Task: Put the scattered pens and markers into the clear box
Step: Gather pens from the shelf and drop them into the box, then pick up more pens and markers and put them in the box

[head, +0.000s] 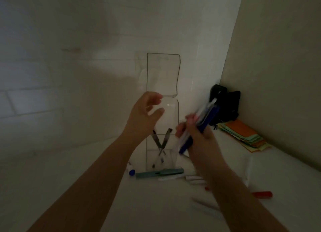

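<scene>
here the room is dim, with a pale brick-pattern wall behind and a plain wall closing the corner on the right. the surface is white, maybe a cloth or sheet, and it is creased near the bottom. in the corner sit a black object, too dark to identify, and a fanned stack of coloured paper in orange and green.

the clear box stands upright on the surface against the wall, its lid swung up. two pens lean crossed inside it. the left hand is at the box's upper left edge, fingers half curled and spread, not closed on anything; whether it touches the rim is hard to tell. the right hand is closed around a bundle of markers, blue and white, blurred by motion, just right of the box.

loose on the surface lie a teal marker in front of the box, a blue-capped marker, some white ones and a red marker. the right forearm hides part of these.
</scene>
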`<state>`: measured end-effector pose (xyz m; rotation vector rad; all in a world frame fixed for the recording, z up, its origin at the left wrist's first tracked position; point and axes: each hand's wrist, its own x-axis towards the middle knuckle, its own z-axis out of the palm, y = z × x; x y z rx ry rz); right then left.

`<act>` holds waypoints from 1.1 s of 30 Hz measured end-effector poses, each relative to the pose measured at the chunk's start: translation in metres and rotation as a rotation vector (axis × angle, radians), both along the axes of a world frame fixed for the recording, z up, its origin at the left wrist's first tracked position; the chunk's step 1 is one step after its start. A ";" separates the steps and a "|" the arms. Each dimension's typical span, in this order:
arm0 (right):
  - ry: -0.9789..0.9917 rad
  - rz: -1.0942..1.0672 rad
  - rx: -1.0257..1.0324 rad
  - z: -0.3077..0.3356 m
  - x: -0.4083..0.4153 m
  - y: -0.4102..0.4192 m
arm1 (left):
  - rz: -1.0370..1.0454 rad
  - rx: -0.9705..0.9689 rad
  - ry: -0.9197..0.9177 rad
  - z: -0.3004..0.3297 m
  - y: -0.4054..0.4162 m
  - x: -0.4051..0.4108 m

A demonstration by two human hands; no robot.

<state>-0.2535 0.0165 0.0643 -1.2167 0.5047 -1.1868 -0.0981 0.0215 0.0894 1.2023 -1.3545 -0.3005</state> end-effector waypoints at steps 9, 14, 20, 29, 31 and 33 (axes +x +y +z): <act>0.145 -0.009 -0.187 0.039 0.054 -0.037 | 0.411 0.708 -0.115 -0.113 0.017 0.053; 0.422 -0.051 -0.068 0.028 0.058 -0.043 | 0.464 0.753 -0.339 -0.126 0.019 0.050; 0.498 -0.040 -0.146 0.035 0.048 -0.043 | 0.416 0.697 -0.143 -0.126 0.030 0.062; 0.512 -0.303 -0.274 0.013 -0.034 -0.016 | 0.240 0.510 -0.340 -0.118 0.087 0.031; 0.766 -0.156 -0.275 -0.010 -0.061 -0.008 | 0.125 0.477 -0.513 -0.115 0.085 0.018; 1.138 -0.007 -0.321 -0.028 -0.083 0.001 | 0.059 0.456 -0.655 -0.119 0.077 0.008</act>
